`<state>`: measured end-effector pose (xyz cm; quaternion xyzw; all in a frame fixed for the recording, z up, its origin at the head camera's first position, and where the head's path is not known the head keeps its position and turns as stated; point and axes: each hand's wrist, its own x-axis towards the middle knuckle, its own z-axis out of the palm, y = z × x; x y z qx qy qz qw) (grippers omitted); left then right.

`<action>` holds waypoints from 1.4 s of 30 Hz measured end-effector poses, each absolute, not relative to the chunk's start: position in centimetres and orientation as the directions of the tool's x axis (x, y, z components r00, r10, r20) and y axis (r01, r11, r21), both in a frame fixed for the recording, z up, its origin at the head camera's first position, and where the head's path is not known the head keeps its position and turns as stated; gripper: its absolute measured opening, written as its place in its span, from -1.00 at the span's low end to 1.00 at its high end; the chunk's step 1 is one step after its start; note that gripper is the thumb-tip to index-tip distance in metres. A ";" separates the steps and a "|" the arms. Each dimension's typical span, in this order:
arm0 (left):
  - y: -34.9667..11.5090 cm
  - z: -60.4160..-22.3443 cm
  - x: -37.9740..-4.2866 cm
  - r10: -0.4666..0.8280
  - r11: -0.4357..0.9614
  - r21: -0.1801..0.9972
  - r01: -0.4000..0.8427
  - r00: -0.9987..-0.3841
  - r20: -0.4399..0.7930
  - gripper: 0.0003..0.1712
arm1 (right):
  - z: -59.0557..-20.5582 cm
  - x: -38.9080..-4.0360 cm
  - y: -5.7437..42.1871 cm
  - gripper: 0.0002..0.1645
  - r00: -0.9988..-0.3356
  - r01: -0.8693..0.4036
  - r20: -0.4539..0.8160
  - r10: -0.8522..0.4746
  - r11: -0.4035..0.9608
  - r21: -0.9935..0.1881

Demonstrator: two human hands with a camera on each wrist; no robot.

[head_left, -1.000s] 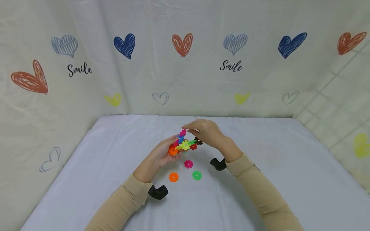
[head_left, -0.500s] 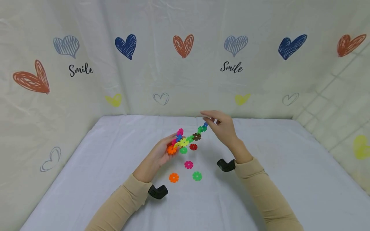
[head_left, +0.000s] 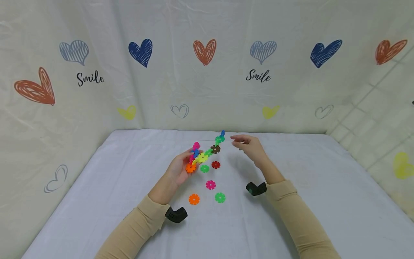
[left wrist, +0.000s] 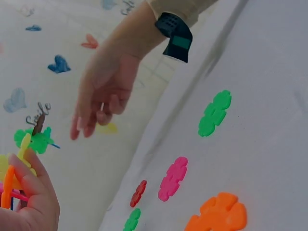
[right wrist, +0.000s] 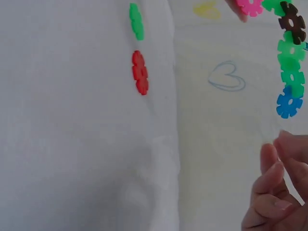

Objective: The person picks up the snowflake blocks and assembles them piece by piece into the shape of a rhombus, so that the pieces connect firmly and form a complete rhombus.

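Observation:
A chain of interlocking snowflake discs [head_left: 202, 157] is gripped in my left hand [head_left: 175, 171] at its orange and pink end. From there the yellow, green and brown discs rise to the right, up to a blue disc [right wrist: 288, 104] at the tip. The chain is raised above the table, and the fingers hide part of its left end. To the right of that tip is my right hand [head_left: 253, 148], apart from the chain, its fingers loosely bent with nothing between them. In the right wrist view its fingertips lie just below the blue disc.
Loose discs lie on the white cloth [head_left: 145, 151] below the hands: red [head_left: 215, 164], pink [head_left: 210, 185], orange [head_left: 194, 199], and two green, one nearer me [head_left: 220, 197] and one by the chain [head_left: 204, 168]. A heart-printed curtain [head_left: 220, 90] hangs behind the table.
My right hand moved right along the chain, pinched its blue end, then let go and drew away. The chain's right part now extends up and right; my left hand has shifted slightly left.

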<state>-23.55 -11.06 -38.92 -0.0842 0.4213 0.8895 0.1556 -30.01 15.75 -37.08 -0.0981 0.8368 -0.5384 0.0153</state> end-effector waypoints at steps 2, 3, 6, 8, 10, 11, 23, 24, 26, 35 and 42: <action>-11.1 -38.9 -23.5 0.194 -0.608 0.717 -0.341 -0.939 -0.283 -0.36 | -37.5 -30.2 15.5 -0.54 -0.965 -0.118 -0.010 -0.262 0.470 -0.875; -11.1 -38.9 -23.6 0.192 -0.614 0.713 -0.340 -0.940 -0.283 -0.36 | -37.7 -30.3 15.3 -0.54 -0.954 -0.111 -0.049 -0.295 0.501 -0.858; -11.1 -38.8 -23.7 0.176 -0.635 0.696 -0.335 -0.940 -0.293 -0.34 | -37.8 -30.4 14.4 -0.55 -0.918 -0.108 -0.140 -0.371 0.573 -0.812; -11.1 -38.8 -23.8 0.166 -0.643 0.692 -0.328 -0.942 -0.293 -0.33 | -37.8 -30.6 13.8 -0.57 -0.898 -0.102 -0.194 -0.395 0.616 -0.781; -11.2 -38.7 -23.9 0.149 -0.644 0.696 -0.317 -0.945 -0.293 -0.33 | -37.9 -30.9 13.2 -0.59 -0.881 -0.109 -0.227 -0.415 0.646 -0.755; -11.2 -38.7 -23.9 0.142 -0.644 0.699 -0.311 -0.946 -0.290 -0.33 | -38.0 -31.0 13.0 -0.60 -0.875 -0.115 -0.237 -0.421 0.658 -0.744; -11.7 -38.7 -24.3 0.059 -0.623 0.738 -0.259 -0.956 -0.286 -0.46 | -39.3 -31.5 11.2 -0.60 -0.853 -0.162 -0.309 -0.421 0.775 -0.611; -11.8 -38.7 -24.3 0.060 -0.623 0.739 -0.256 -0.958 -0.281 -0.47 | -39.3 -31.5 11.1 -0.60 -0.854 -0.165 -0.312 -0.417 0.784 -0.598; -11.8 -38.8 -24.3 0.052 -0.616 0.747 -0.249 -0.959 -0.277 -0.50 | -39.4 -31.5 10.9 -0.63 -0.855 -0.169 -0.313 -0.413 0.793 -0.585; -11.7 -38.7 -24.3 0.021 -0.597 0.760 -0.257 -0.952 -0.306 -0.52 | -39.5 -31.4 10.5 -0.70 -0.872 -0.183 -0.277 -0.404 0.793 -0.581; -11.8 -38.9 -24.3 0.032 -0.589 0.761 -0.272 -0.949 -0.314 -0.47 | -39.6 -31.4 11.2 -0.79 -0.875 -0.181 -0.239 -0.422 0.741 -0.647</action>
